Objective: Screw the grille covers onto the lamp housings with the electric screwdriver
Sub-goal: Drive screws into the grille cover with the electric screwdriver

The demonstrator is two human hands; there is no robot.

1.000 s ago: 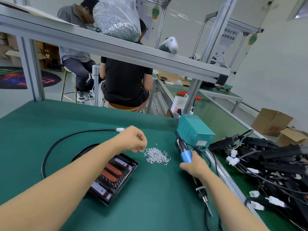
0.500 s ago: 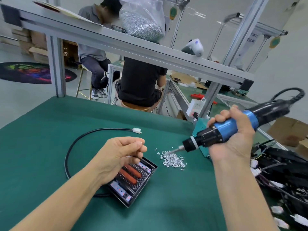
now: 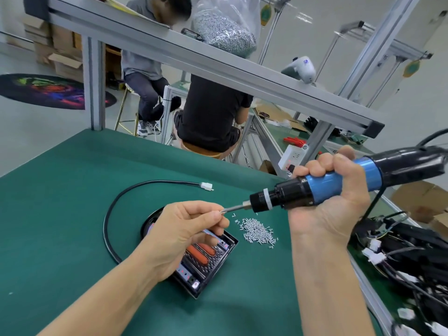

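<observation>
In the head view, your right hand (image 3: 332,200) is wrapped around the blue grip of the screwdriver (image 3: 322,184), held above the desk (image 3: 60,214) with its black rear end pointing up to the right and its bit (image 3: 234,209) pointing left. Your left hand (image 3: 184,229) hovers over the lamp (image 3: 206,260), fingers curled, with thumb and forefinger pinched together right at the tip of the bit; something small and silvery shows there, but it is too small to say for sure that it is a screw. The lamp lies flat on the desk under your left hand, a black housing with a grille and two orange bars showing through it, its near corner pointing toward you. A black cable (image 3: 109,229) loops out from the lamp to the left and curves far to a white plug (image 3: 206,186) lying on the desk. Just right of the lamp, a small pile of screws (image 3: 258,231) is scattered on the green surface, below the screwdriver. At the right edge of the desk sits a heap of black lamps and cables (image 3: 412,253) with white plugs. On the far shelf (image 3: 218,66) rests a clear bag of screws (image 3: 225,32). Beyond the desk two people (image 3: 211,112) sit on stools, facing away.
</observation>
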